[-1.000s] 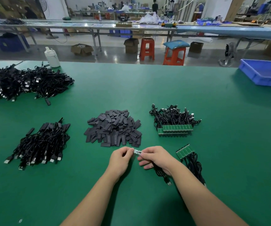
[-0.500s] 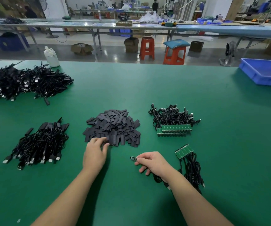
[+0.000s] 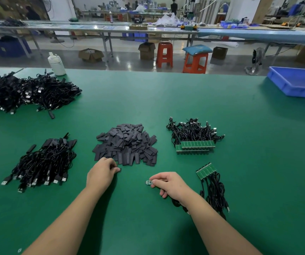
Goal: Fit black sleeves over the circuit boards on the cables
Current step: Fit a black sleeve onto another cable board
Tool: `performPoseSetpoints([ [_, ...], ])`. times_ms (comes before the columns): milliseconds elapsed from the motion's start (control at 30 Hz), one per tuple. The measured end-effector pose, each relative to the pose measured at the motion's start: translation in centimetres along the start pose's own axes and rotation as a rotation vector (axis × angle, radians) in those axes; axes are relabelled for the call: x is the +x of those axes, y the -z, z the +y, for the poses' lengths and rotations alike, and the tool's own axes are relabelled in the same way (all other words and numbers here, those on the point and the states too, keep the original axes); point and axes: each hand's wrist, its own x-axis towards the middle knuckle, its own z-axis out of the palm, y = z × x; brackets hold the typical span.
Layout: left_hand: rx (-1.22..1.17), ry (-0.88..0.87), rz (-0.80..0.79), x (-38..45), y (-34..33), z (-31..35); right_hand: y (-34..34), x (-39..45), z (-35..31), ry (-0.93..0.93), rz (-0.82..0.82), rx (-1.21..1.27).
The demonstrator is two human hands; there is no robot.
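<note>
Since half a sec before, our left hand (image 3: 102, 173) had pulled back a bit from the sleeve pile (image 3: 127, 144) toward us, w/ a black sleeve (image 3: 119, 169) now pinched at its fingertips; our right hand (image 3: 170, 184) had barely shifted.

We worked on a wide green bench (image 3: 166, 100). At its far left lay a big heap of black cables (image 3: 23, 92), w/ a white bottle (image 3: 57, 64) standing just behind it at the bench edge. A blue tray (image 3: 295, 82) sat at the far right. Nearer us on the left was a smaller bundle of cables (image 3: 43, 162), USB plugs pointing our way; some ends looked already sleeved. The sleeve pile sat mid-bench, just beyond the left hand. Right of it lay a cable bundle w/ a row of green circuit boards (image 3: 196, 146) along its near side. A smaller bunch of cables w/ boards (image 3: 206, 171) lay just beside the right hand, boards fanned at the far end.

Our right hand was closed round a cable, thumb and forefinger pinching a small circuit board (image 3: 149, 182) that stuck out to the left, held just above the bench; its cable (image 3: 175, 203) trailed under the wrist. Sleeve and board were near each other but apart, not yet fitted.
</note>
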Motion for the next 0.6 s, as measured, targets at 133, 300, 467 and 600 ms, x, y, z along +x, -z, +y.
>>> performPoseSetpoints([
  [133,-0.024,-0.011,-0.066,-0.3,0.1,-0.2,0.0,0.0,-0.1,-0.018,-0.011,0.024],
  [300,-0.038,-0.031,-0.162,-1.2,-0.5,-0.2,0.1,0.1,0.0,-0.025,-0.013,0.041],
  [467,0.047,-0.142,-0.144,-2.5,-0.6,0.4,-0.1,0.1,0.1,-0.012,-0.011,0.021],
  [600,-0.097,-0.156,-0.162,-3.9,-0.4,1.4,-0.1,0.1,0.0,-0.010,-0.011,0.011],
])
